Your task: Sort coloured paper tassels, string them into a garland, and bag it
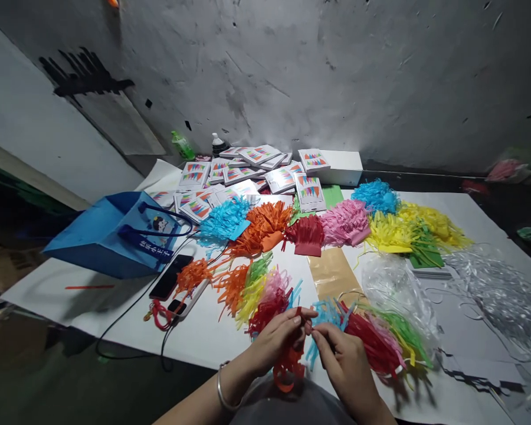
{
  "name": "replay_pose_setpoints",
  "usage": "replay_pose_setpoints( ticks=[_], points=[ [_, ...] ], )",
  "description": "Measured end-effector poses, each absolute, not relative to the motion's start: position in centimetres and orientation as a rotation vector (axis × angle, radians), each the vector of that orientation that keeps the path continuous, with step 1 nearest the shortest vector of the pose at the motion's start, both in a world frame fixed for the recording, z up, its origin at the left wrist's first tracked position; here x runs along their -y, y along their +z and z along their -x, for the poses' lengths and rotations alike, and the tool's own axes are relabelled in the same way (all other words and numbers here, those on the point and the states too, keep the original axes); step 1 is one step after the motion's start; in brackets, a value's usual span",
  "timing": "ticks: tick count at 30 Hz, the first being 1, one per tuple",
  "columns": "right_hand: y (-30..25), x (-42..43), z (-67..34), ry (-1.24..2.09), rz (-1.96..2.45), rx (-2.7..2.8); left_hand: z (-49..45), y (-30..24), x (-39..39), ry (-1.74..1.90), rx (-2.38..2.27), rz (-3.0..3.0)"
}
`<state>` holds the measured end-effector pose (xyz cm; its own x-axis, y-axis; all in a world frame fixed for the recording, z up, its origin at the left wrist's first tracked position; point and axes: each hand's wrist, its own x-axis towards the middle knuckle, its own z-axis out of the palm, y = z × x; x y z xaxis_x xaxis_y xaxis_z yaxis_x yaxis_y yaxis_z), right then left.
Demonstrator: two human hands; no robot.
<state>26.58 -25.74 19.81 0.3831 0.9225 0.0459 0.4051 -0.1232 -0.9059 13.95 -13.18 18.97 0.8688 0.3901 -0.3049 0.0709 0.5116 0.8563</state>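
At the near edge of the table, my left hand (279,333) is closed around an orange paper tassel (288,366), whose strips hang below the palm. My right hand (347,354) pinches close to the left fingertips; what sits in that pinch is too small to make out. Finished-looking tassels in red (268,310), orange (233,286) and other colours lie beyond my left hand. Beside my right hand is another bunch with light blue (323,319), red (367,342) and green (405,327) strips.
Fringed paper stacks cross the table: blue (225,221), orange (265,224), dark red (308,236), pink (346,223), yellow (389,232). Behind them are printed packs (239,174). A blue bag (101,236), phone (170,277) and cable (124,316) lie left; clear plastic (393,289) and silver strips (504,301) right.
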Motion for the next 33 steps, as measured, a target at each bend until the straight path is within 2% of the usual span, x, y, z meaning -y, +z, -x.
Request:
replay_pose_setpoints(
  ticks=[13, 20, 24, 29, 33],
  points=[
    [20.6, 26.0, -26.1, 0.765, 1.583, 1.215, -14.1, 18.5, 13.8, 0.028, -0.416, -0.926],
    [19.5, 25.8, -26.1, 0.978, 1.606, 0.926, -14.1, 18.7, 14.1, 0.034, -0.459, -0.979],
    [19.0, 25.6, -26.1, 1.165, 1.455, 0.833, -13.7, 18.2, 14.1, 0.112, -0.469, -0.898],
    [18.8, 25.6, -26.1, 1.354, 1.265, 0.728, -13.1, 17.4, 14.2, 0.043, -0.384, -0.871],
    [18.8, 25.7, -26.1, 1.349, 1.269, 0.706, -12.9, 17.5, 13.9, 0.059, -0.384, -1.066]
  ],
)
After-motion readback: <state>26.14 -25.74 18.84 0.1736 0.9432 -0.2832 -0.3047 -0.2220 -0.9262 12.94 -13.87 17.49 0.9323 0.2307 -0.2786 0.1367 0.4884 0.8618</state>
